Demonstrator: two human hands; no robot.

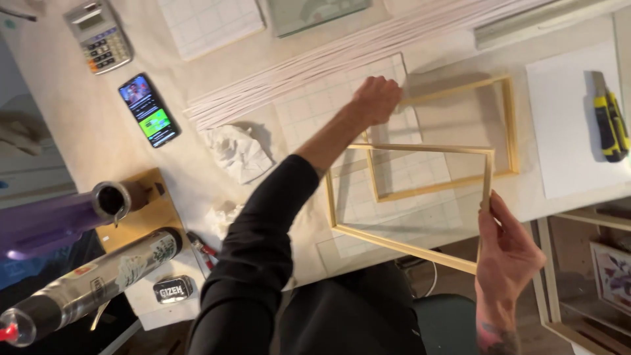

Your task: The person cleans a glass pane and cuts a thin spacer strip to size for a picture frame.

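Screens and packaging, all on the left side of the table. A phone (148,110) lies face up and tilted, its screen lit with a reddish picture on top and a green block below. Above it, near the top edge, is a grey calculator (98,35) with a small pale display, too small to tell more. Bottom left there's a little dark tin (173,288) with a white-lettered label, just beside a silver roll (92,286) wearing a clear printed wrapper.
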